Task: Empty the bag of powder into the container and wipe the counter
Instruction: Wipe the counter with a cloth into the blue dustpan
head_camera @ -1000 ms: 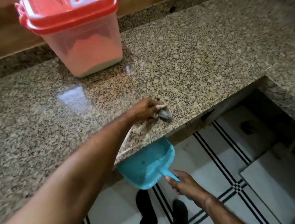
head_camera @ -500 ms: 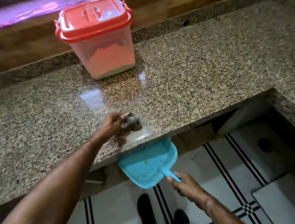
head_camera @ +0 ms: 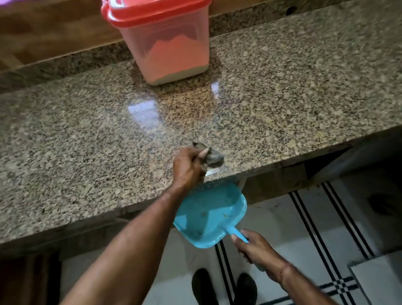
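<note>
My left hand (head_camera: 188, 166) grips a crumpled grey cloth (head_camera: 213, 157) pressed on the speckled granite counter (head_camera: 287, 102), close to its front edge. Just below that edge my right hand (head_camera: 256, 247) holds the handle of a blue dustpan (head_camera: 209, 215), whose open mouth sits under the counter lip; a few crumbs lie in it. A clear plastic container (head_camera: 170, 49) with a red lid, shut and partly filled with pale powder, stands at the back of the counter. No powder bag is in view.
A wooden wall panel (head_camera: 29, 33) runs behind the counter's granite upstand. Below is a white tiled floor (head_camera: 321, 227) with black stripes, and my two dark shoes (head_camera: 224, 292) stand on it. A dark gap opens under the counter at the right.
My left hand with the cloth swept left along the counter edge, then came back towards the dustpan. The dustpan stayed under the edge. The camera view shifted, so the container now sits nearer the top centre.
</note>
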Available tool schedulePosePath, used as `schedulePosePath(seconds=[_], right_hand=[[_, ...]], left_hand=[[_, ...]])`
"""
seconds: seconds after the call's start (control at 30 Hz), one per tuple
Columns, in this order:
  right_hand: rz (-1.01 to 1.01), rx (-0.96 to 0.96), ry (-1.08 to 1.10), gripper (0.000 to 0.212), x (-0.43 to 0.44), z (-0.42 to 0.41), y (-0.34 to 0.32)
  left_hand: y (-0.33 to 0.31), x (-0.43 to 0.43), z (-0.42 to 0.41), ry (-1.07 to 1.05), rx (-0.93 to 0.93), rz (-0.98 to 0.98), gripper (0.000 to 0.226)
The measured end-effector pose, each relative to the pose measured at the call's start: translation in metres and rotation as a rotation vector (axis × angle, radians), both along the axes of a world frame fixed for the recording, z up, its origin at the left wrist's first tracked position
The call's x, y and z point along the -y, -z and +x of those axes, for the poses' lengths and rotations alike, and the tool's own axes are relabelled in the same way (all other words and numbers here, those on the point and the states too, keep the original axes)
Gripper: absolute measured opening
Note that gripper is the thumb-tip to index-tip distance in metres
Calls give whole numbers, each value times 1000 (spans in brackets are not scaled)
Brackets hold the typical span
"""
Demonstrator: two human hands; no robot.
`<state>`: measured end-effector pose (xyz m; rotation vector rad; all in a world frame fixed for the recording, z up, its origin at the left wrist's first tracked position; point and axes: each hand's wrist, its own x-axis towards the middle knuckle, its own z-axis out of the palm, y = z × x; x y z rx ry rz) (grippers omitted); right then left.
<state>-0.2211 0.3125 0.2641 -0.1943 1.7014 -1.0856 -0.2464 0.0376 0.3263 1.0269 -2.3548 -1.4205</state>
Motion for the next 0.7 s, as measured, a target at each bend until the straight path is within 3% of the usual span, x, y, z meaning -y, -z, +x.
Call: schedulePosePath(seconds=[0.13, 0.23, 0.37, 0.47, 0.7], right_hand=[[5, -17, -18, 28, 1, -2, -3], [-5, -19, -15, 29, 2, -8, -5], [-11, -8, -9, 40, 10, -10, -4], [-13, -6, -41, 40, 16, -7, -4], [-14, 26, -108, 33, 22, 12, -8]], left_hand=[[-14, 35, 14, -99, -31, 114, 31], [-23, 87, 67, -266, 39, -9, 33], [-18, 120, 143, -431, 302, -304, 17], [-14, 101, 153, -432, 381, -422, 16], [-18, 31, 103, -338, 349, -479, 14]])
